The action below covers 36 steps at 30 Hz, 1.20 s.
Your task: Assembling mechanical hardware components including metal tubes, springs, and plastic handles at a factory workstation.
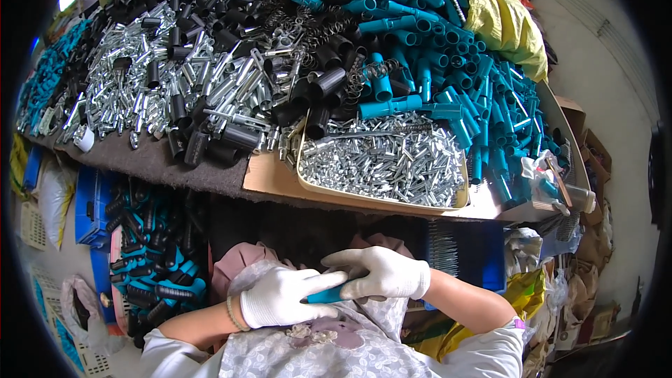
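Both my hands wear white gloves and meet low over my lap, below the table edge. Between them sits a teal plastic part (326, 296), mostly covered by the fingers, so its full shape is hidden. My left hand (281, 297) closes on it from the left, fingers pointing right. From the other side my right hand (383, 274) wraps over its right end. In front of the hands, on the table, lies a shallow cream tray (381, 203) full of small silver metal pins (381, 161).
Teal tubular handles (427, 63) are heaped at the right of the table, black sleeves (234, 136) and silver rods (133, 63) at the left. Lower left, a pink-rimmed bin (117, 280) holds teal-and-black handles (171, 283). A blue bin (490, 259) stands lower right.
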Each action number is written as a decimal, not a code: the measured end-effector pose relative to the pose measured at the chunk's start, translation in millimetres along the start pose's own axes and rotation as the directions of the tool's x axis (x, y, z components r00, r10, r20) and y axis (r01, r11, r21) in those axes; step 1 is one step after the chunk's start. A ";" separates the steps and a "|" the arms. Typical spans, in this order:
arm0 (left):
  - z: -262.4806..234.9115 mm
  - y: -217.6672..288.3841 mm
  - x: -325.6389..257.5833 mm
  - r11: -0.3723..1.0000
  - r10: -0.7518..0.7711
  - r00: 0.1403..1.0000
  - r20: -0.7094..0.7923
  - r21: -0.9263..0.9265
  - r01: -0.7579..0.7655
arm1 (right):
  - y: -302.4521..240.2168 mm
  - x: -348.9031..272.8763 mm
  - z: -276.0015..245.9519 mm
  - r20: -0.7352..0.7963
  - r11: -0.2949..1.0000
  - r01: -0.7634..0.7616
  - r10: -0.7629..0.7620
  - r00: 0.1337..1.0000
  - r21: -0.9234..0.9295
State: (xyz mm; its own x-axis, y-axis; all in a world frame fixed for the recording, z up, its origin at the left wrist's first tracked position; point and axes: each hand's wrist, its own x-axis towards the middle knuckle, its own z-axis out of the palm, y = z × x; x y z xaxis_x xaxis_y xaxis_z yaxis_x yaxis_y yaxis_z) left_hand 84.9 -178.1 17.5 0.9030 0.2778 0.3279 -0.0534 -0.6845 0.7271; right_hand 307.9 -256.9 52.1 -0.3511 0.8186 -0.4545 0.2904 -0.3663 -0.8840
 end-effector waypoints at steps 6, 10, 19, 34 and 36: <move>12.2 -10.2 2.9 0.999 -0.006 1.000 -0.022 0.033 0.006 | -9.8 10.2 3.1 -0.046 0.953 0.053 -0.070 0.996 -0.298; -6.0 2.2 14.5 0.988 0.000 0.999 -0.046 0.153 0.007 | -59.3 -7.6 -29.7 -0.256 0.704 0.086 -0.366 0.895 -0.705; -3.3 -4.6 5.8 0.983 -0.037 0.993 -0.109 0.173 0.056 | -46.6 22.1 -124.6 -0.663 0.354 -0.561 -0.409 0.627 -0.748; -21.8 -9.9 -3.4 0.941 -0.144 0.986 -0.082 0.298 0.163 | -69.7 1.3 -30.0 -0.242 0.688 0.111 -0.395 0.886 -0.717; -17.1 -10.7 3.9 0.945 -0.137 0.988 -0.072 0.291 0.152 | -49.5 10.8 -16.9 -0.116 0.658 0.215 -0.421 0.899 -0.722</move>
State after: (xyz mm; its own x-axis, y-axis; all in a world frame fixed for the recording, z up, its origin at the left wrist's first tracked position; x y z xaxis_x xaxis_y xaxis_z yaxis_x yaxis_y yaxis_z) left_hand 81.7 -158.1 21.3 0.8688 0.4168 0.2673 0.2113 -0.8003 0.5612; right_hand 304.7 -222.4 92.8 -0.3350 0.9419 -0.0237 0.7579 0.2545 -0.6006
